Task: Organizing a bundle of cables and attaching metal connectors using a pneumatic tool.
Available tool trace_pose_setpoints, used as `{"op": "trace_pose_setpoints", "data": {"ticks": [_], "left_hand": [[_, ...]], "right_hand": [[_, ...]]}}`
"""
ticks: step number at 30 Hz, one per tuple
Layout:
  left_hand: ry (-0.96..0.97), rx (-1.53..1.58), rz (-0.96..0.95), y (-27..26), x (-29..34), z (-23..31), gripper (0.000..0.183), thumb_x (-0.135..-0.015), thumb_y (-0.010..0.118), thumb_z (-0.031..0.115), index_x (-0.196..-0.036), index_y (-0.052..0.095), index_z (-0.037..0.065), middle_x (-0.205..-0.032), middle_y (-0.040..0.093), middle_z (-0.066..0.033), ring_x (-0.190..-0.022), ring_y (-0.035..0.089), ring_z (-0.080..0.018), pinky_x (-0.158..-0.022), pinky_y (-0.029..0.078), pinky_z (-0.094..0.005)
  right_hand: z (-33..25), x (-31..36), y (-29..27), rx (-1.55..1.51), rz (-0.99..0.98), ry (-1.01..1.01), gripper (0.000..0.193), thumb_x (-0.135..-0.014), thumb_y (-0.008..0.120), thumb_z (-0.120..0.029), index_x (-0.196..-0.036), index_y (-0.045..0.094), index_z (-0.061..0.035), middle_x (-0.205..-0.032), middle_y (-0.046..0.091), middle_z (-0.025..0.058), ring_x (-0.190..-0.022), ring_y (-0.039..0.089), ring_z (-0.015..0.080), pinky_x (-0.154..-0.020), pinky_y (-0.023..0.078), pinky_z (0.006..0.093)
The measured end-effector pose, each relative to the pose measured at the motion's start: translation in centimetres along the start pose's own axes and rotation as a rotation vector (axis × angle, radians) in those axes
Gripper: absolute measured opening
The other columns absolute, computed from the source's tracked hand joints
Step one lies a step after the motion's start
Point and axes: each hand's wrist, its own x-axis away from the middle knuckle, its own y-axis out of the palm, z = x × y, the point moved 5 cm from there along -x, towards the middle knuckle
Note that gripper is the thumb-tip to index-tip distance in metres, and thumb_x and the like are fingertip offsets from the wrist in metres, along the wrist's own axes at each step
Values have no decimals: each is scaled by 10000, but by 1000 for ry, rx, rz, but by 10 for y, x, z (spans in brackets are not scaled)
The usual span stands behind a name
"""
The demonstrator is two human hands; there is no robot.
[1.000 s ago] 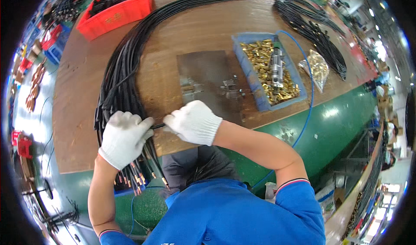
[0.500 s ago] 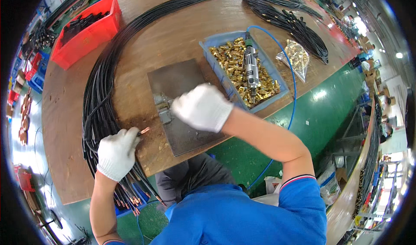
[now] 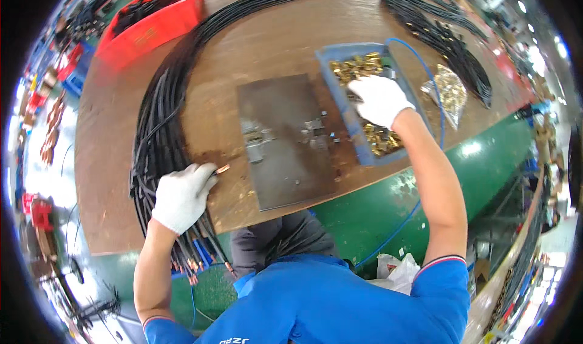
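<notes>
My left hand (image 3: 183, 197), in a white glove, is closed on a black cable (image 3: 214, 172) whose bare copper end (image 3: 223, 169) sticks out past the fingers. At the right, my gloved right hand (image 3: 381, 101) lies over a blue bin (image 3: 358, 138) of brass fittings (image 3: 381, 142). It is closed around the body of an air screwdriver (image 3: 387, 68) lying there; only the tool's green and silver rear end shows, and part of the fingers is hidden. Between my hands a dark metal plate (image 3: 285, 161) with small metal fixtures (image 3: 255, 143) rests on the wooden table.
A thick bundle of black cables (image 3: 161, 113) curves along the table's left and far side. A red crate (image 3: 155, 34) of black parts stands far left. Beside the bin lie a blue air hose (image 3: 438, 95), a clear bag of fittings (image 3: 449, 95) and coiled cables (image 3: 449, 46).
My right hand has moved right, from above the metal plate to the screwdriver in the blue bin. My left hand still holds the cable. The whole view has shifted slightly.
</notes>
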Motion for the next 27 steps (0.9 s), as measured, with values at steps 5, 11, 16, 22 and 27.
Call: {"op": "trace_pose_setpoints", "data": {"ticks": [5, 11, 16, 22, 27], "left_hand": [[7, 36, 32, 2, -3, 0, 201, -963, 685, 217, -1140, 695, 123, -862, 687, -140, -766, 709, -351, -675, 553, -461], [-3, -6, 24, 2, -4, 5, 318, -965, 683, 210, -1281, 677, 176, -825, 663, -126, -740, 702, -333, -653, 549, -452], [-4, 24, 17, 3, -5, 5, 395, -952, 706, 177, -1346, 683, 197, -828, 659, -129, -756, 698, -334, -657, 553, -450], [-40, 9, 88, -4, -13, 7, 366, -950, 698, 148, -1314, 688, 181, -835, 664, -135, -728, 693, -349, -656, 557, -445], [-75, 73, 193, -12, -22, 9, 355, -936, 694, 124, -1290, 684, 152, -842, 667, -143, -727, 688, -358, -658, 557, -450]], "right_hand": [[0, -1, 10, -118, 121, -23, 307, -868, 601, -136, -1149, 707, -73, -1106, 724, 187, -1075, 680, 391, -949, 548, 496], [-9, 0, -2, -276, 58, 146, 261, -892, 623, -126, -1133, 715, -84, -1131, 738, 184, -1099, 685, 393, -963, 542, 473], [-2, 22, -44, -878, 416, 295, 330, -991, 661, -163, -1280, 687, -5, -1148, 745, 146, -1010, 739, 281, -902, 589, 397], [-99, 25, -20, -2164, 292, 299, 365, -957, 640, -103, -1284, 636, 60, -1122, 709, 187, -1024, 720, 311, -891, 622, 439], [-170, 11, 25, -2511, -38, 309, 253, -988, 675, -54, -1227, 662, 28, -1101, 749, 172, -982, 756, 290, -849, 643, 411]]}}
